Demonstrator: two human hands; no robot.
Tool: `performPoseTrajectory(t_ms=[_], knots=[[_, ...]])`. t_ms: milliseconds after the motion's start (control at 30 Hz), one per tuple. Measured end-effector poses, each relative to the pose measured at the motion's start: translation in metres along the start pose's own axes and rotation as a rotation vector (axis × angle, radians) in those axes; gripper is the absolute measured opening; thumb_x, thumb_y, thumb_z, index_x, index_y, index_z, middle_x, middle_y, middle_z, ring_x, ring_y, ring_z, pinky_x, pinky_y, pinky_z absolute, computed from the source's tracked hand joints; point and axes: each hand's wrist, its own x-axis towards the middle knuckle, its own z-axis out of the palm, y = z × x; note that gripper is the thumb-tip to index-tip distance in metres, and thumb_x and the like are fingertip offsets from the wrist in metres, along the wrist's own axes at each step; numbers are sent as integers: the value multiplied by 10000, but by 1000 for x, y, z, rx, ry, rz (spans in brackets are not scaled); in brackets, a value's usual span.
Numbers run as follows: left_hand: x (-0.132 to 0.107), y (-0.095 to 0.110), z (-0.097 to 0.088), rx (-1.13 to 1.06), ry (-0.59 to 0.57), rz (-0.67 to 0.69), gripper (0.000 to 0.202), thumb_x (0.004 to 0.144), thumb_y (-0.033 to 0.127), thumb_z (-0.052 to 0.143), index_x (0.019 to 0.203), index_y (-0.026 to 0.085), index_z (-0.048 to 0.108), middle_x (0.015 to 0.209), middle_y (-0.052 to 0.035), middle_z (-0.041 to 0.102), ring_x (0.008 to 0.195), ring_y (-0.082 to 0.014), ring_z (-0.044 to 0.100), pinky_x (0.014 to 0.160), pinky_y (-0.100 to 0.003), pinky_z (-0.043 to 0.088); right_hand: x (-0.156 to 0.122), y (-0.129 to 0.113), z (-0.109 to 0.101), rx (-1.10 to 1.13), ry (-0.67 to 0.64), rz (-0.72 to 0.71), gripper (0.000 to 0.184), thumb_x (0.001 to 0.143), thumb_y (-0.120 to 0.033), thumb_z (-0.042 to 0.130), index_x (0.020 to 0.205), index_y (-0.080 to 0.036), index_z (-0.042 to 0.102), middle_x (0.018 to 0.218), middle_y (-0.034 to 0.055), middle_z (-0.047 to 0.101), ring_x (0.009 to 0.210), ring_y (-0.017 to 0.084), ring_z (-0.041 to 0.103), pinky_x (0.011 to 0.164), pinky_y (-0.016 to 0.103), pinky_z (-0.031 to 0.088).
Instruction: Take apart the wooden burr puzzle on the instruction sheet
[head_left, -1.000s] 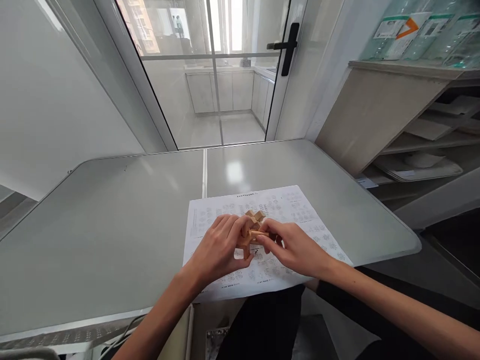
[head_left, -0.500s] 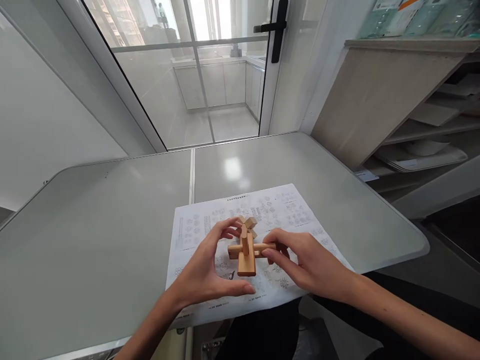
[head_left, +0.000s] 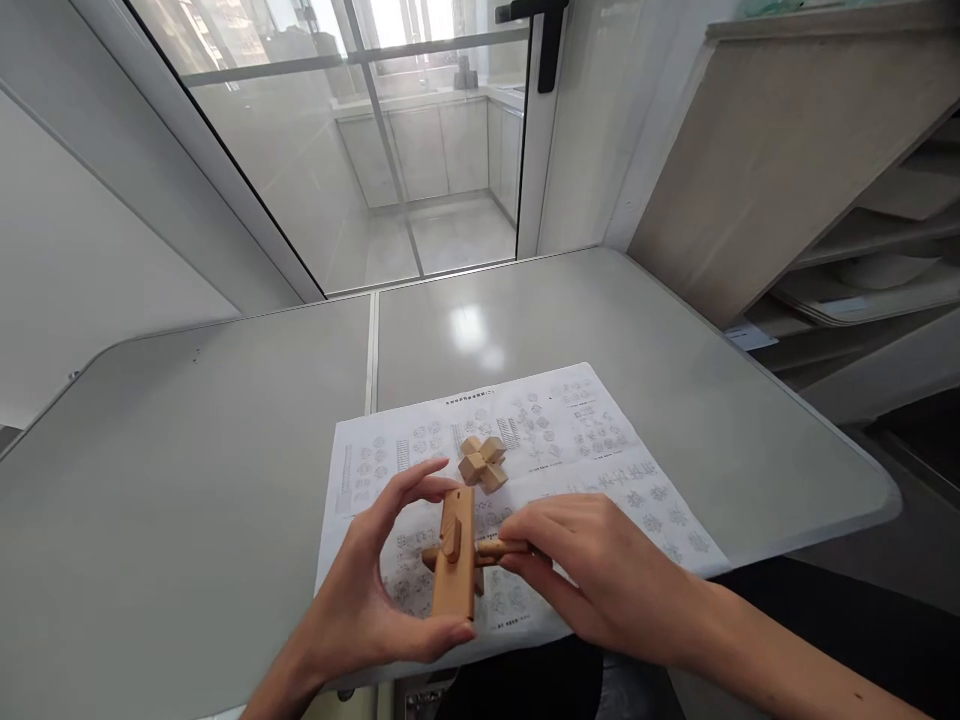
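Observation:
A wooden interlocking puzzle [head_left: 454,585], made of crossed bars with one broad flat plank facing me, is held above a printed sheet [head_left: 600,480]. My left hand [head_left: 390,575] spans the plank, thumb at its lower end and fingertips at its upper end. From the right, my right hand [head_left: 585,570] pinches the end of a bar that sticks out sideways; its curled fingers hide that tip. Just beyond the held piece, a second wooden puzzle [head_left: 484,463], a paler star-shaped burr, rests on the sheet.
The sheet, covered in small line diagrams, lies near the front of a grey table [head_left: 225,480]. Behind the table stands a glass door [head_left: 427,150] with a black handle [head_left: 550,45]. A shelf unit [head_left: 795,150] holding flat items is at the right.
The held puzzle has tipped so its plank's broad face shows, and it sits lower and nearer. My left fingers have closed onto the plank's ends. The star-shaped burr is now uncovered.

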Motion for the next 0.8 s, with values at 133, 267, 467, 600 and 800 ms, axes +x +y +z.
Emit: performPoseTrajectory(t_ms=[133,267,467,600,800], knots=[[-4,-5,-7,-97,89,29,1006,708,746,827,1543,336,444,1366,-122,641,1305,-387,612,1179,-578,457,3,2,16,-19,6,25,176,1087,-214,478,943,-210,579,794,29,702,664,179,611,608,303,384],[0,-13,-16,-120,251,41,969,735,819,748,1514,306,485,1366,-142,640,1308,-395,614,1166,-592,481,3,2,32,21,7,106,163,1084,-235,503,950,-214,592,816,42,718,693,200,650,632,318,402],[11,-42,-31,345,454,-119,878,801,590,829,1532,299,438,1424,-118,616,1311,-366,600,1121,-607,487,-1,-2,54,269,121,336,133,1069,-267,525,987,-224,621,815,18,708,675,172,638,647,294,436],[15,-57,-40,538,414,-123,928,778,605,840,1542,294,414,1416,-114,620,1303,-377,599,1097,-616,489,-1,1,60,463,161,472,143,1068,-315,538,986,-231,620,809,6,715,697,170,661,650,275,468],[20,-68,-46,631,326,-81,850,806,590,820,1506,290,441,1439,-116,577,1372,-371,548,1125,-582,480,0,8,60,563,187,529,140,1056,-317,562,965,-225,614,795,0,715,694,159,660,648,259,478]])
